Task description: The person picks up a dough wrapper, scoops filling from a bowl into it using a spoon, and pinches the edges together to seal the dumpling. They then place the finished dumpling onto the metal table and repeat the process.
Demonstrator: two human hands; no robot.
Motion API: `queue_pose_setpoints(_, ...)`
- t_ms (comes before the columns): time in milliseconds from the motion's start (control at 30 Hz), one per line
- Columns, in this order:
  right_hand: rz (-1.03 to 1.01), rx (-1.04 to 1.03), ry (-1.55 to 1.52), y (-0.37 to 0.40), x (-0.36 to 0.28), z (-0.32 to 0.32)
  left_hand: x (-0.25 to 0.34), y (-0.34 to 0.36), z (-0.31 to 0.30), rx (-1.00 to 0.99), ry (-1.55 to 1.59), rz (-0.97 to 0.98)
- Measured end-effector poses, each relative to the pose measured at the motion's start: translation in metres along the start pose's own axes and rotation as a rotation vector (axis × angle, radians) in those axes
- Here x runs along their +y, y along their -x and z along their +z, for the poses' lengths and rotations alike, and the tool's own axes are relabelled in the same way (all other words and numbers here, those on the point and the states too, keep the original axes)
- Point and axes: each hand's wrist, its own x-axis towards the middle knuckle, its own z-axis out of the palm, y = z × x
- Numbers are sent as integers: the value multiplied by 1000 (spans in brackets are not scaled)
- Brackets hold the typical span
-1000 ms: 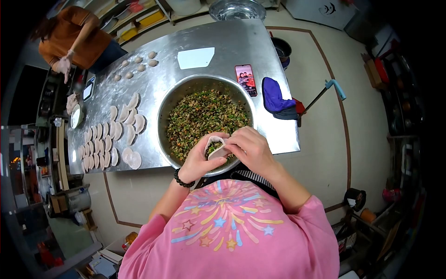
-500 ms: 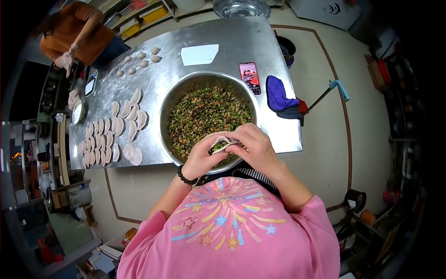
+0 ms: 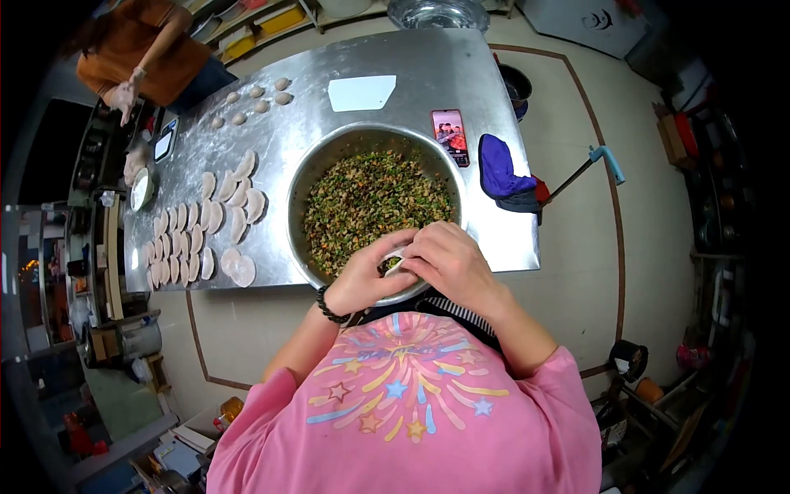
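I see the wrapper (image 3: 393, 262), open a second ago, is now folded almost shut. My left hand (image 3: 362, 281) and right hand (image 3: 448, 262) pinch it with closed fingers, above the near rim of the bowl (image 3: 290, 210). Sealing seems nearly finished.

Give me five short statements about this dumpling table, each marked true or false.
1. The left hand and right hand hold a filled dumpling wrapper at the near rim of the bowl. True.
2. A phone and a blue cloth lie right of the bowl. True.
3. The bowl is empty. False: it holds chopped green filling.
4. Folded dumplings lie on the table left of the bowl. True.
5. Nobody else is in view. False: a person in an orange top stands far left.
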Motion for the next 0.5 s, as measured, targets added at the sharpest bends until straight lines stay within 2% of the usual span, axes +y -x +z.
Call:
queue_pose_setpoints(33, 59, 35, -49, -4, -7, -4, 9, 2, -3, -6, 118, -12)
queue_pose_setpoints(67, 116, 69, -98, -7, -14, -7, 17, 7, -11, -93, 554, -60)
queue_pose_setpoints(100, 110, 66, -103, -10, -22, -11, 19, 11, -20, -157, 655, 50)
queue_pose_setpoints(167, 201, 247, -231, -17, -34, -15, 17, 5, -13, -104, 491, 120)
queue_pose_setpoints(200, 137, 285, -198, -19, -31, -12, 9, 5, -10, -64, 425, 52)
queue_pose_setpoints(233, 128, 288, -199, -17, -26, -7, 3, 6, -5, 21, 360, 10)
queue_pose_setpoints(300, 169, 297, -181, -13, -20, 0, -2, 2, 0, 86, 440, 15)
queue_pose_setpoints(400, 196, 302, -171, -14, -23, -3, 1, 3, -4, 103, 266, 49)
queue_pose_setpoints(500, 169, 256, -133, -12, -20, -5, -1, 4, -3, 106, 318, 24)
